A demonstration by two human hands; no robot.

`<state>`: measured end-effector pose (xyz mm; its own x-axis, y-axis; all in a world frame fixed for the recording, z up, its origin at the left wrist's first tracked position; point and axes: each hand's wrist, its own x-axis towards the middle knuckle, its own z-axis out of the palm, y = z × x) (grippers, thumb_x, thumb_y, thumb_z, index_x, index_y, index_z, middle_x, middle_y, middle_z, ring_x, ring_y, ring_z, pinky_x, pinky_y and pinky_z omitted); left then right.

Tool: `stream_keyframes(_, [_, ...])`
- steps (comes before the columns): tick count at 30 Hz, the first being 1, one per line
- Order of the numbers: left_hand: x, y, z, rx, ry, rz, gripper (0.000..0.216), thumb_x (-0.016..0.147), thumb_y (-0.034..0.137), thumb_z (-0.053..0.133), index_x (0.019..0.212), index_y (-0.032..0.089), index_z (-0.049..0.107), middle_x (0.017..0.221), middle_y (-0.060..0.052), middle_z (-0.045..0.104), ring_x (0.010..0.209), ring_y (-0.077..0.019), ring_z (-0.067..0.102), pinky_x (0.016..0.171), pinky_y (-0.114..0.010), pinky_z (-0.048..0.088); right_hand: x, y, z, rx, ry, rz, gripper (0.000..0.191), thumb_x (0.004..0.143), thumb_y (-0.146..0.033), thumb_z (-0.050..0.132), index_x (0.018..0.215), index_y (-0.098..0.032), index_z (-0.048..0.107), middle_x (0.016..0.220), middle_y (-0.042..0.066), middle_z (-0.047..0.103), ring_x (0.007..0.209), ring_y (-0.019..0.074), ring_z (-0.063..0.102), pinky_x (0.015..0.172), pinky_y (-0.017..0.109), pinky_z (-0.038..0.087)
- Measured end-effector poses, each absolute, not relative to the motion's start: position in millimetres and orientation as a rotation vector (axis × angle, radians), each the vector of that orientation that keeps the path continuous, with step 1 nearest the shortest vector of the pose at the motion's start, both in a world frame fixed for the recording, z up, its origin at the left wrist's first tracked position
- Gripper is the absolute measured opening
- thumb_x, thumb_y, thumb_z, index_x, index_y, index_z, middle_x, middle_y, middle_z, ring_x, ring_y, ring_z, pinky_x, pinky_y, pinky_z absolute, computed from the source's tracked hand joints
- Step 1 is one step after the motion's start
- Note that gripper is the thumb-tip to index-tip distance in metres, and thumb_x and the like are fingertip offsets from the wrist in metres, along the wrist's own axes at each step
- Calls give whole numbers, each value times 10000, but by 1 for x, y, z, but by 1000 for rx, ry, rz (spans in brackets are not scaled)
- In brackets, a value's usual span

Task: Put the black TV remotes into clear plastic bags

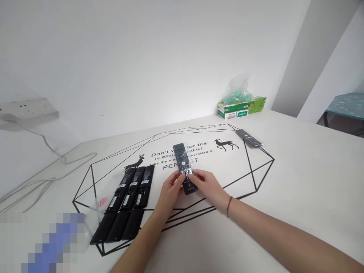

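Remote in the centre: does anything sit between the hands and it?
Only its clear plastic wrap, it seems; the left hand and right hand pinch the remote at its near end, nothing else between.

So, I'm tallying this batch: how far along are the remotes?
Three remotes lie face down in a row at the left, apparently dealt with. The left hand and right hand hold a fourth remote, face up in clear wrap. One more wrapped remote lies untouched at the far right.

Matt black plastic remote (184,167), seemingly in glossy clear film.
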<state>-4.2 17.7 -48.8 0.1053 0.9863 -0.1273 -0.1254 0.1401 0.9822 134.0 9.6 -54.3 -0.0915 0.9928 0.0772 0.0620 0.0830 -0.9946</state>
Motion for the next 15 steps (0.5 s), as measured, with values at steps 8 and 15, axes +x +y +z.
stream_keyframes(8, [55,68,-60,1178,1243,1164,360,793,425,593,1033,159,632,925,-73,664,784,-163,633,700,-283,509,110,-33,-49,-663,-1853,26,387,860,-333,477,1217,-188,438,1288,115,507,1240,266,403,1019,456,364])
stream_keyframes(15, [163,113,-64,1756,1458,970,580,886,295,443,1438,171,317,851,-39,676,719,-158,631,712,-285,486,105,-35,-51,-490,-1911,-81,203,929,-406,437,1032,-246,509,1088,-39,644,979,122,554,823,272,449])
